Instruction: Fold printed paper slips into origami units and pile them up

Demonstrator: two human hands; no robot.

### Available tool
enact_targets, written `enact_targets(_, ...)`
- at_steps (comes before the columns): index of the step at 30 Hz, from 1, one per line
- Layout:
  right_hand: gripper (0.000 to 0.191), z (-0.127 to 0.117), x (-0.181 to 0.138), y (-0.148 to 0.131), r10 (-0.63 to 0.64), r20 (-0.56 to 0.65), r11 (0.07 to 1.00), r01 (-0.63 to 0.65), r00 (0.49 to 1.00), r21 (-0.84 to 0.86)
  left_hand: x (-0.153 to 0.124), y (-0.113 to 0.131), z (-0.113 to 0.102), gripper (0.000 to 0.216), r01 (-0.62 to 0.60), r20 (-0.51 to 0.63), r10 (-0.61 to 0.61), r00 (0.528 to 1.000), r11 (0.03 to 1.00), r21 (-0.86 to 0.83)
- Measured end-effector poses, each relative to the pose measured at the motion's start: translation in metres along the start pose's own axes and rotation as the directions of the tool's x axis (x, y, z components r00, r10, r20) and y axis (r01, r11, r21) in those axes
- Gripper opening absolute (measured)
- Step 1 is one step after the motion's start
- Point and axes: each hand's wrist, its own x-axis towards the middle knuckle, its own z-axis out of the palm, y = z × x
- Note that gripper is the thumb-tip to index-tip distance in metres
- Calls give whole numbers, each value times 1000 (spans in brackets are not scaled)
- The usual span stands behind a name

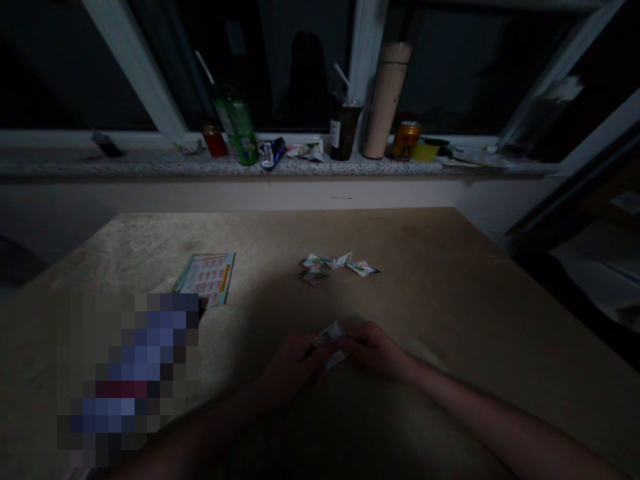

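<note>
Near the front middle of the table, a small piece of printed paper (334, 331) is held between both hands. My left hand (297, 359) grips its left side, thumb on top. At its right edge, my right hand (374, 347) pinches the paper with closed fingers. The light is dim, so the fingertips and the folds are hard to make out. Beyond the hands lie several small folded paper pieces (341, 261) with coloured print. A stack of printed sheets (206, 277) rests on the table to the left.
A blurred-out blue object (145, 353) lies at left on the wooden table (440, 280). On the stone windowsill (295, 167) stand a green bottle (240, 130), a dark cup (343, 133), a tall beige flask (386, 100), an orange can (405, 141) and crumpled wrappers (273, 153).
</note>
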Motion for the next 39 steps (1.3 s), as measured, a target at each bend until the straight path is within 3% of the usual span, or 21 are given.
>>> enact_targets(3,50,0,-1,-2,23,8,1000,-23,1000,15,0,0,1,44,35,-18,-36,999,998,-57)
enact_targets(9,48,-1,-2,-1,63,74,989,-72,995,129,2,-7,-3,43,18,157,28,987,958,-287)
enact_targets(15,49,3,-2,1,69,54,991,-75,996,110,2,-1,-10,45,-46,254,97,962,979,-200)
enact_targets(22,50,10,-4,4,44,29,995,-46,999,88,3,-4,-2,49,-108,116,117,986,991,-81)
enact_targets(26,54,11,-4,5,98,41,990,-101,994,95,0,-6,0,46,-54,140,77,987,985,-164)
enact_targets(29,54,6,-3,5,99,119,983,-115,988,140,-1,-8,0,51,-47,85,70,994,967,-252)
enact_targets(33,52,-2,-2,6,89,175,983,-114,981,142,0,-10,0,49,-58,-11,57,998,987,-149)
enact_targets(39,47,7,-1,-1,31,98,988,-45,995,147,1,-3,3,44,-77,-180,73,981,997,-13)
